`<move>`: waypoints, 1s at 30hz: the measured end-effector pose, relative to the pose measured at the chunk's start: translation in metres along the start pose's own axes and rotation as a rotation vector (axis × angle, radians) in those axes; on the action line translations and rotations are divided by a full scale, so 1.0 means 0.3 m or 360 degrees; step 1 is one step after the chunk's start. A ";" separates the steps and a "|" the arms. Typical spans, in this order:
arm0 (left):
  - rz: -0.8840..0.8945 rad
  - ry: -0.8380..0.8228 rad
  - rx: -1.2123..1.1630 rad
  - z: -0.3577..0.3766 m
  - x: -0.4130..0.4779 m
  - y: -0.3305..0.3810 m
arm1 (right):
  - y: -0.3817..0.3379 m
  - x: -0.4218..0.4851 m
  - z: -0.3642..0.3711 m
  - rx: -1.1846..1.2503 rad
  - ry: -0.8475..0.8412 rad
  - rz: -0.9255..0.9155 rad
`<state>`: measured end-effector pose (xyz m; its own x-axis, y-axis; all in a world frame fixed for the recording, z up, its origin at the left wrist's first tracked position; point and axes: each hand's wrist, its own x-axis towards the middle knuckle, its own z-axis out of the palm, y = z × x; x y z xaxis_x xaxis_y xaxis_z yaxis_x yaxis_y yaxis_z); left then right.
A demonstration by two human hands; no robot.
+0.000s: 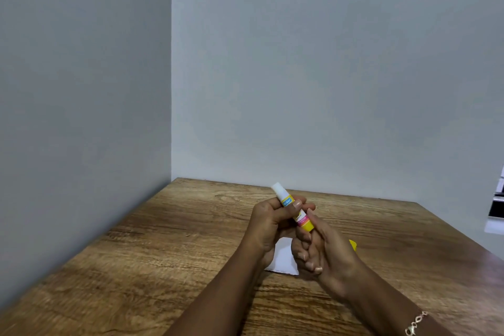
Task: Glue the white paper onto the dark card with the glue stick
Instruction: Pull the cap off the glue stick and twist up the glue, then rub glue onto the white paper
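Note:
Both hands hold a glue stick (pixel 291 206) above the wooden table (pixel 163 254). The stick is tilted, its white glue tip pointing up and left, uncapped. My left hand (pixel 268 224) wraps the upper part of the tube. My right hand (pixel 324 248) pinches the yellow base end with thumb and fingers. A white paper (pixel 283 258) lies flat on the table under the hands, partly hidden by them. A yellow piece (pixel 353 245), perhaps the cap, peeks out behind my right hand. No dark card is in view.
The table stands in a corner between two grey walls (pixel 81 90). A dark and white object (pixel 496 207) sits at the right edge of the view, beyond the table. A bracelet (pixel 416 323) is on my right wrist.

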<state>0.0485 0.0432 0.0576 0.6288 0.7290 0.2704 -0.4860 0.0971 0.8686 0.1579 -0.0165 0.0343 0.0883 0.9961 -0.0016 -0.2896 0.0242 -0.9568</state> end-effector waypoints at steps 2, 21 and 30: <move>0.0002 -0.0029 0.0033 0.000 -0.003 -0.005 | -0.001 0.002 0.003 -0.0102 0.0034 -0.0098; -0.0571 0.0962 0.1980 -0.211 0.020 0.029 | 0.058 0.047 -0.021 -0.0958 0.0256 -0.0387; -0.0471 0.0774 0.1337 -0.164 0.030 0.011 | 0.043 0.029 -0.013 -0.1106 0.0228 -0.0420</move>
<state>0.0226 0.0835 0.0425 0.2482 0.9679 -0.0386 0.3511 -0.0528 0.9348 0.1585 -0.0079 0.0206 0.2079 0.9427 0.2608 0.4215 0.1542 -0.8936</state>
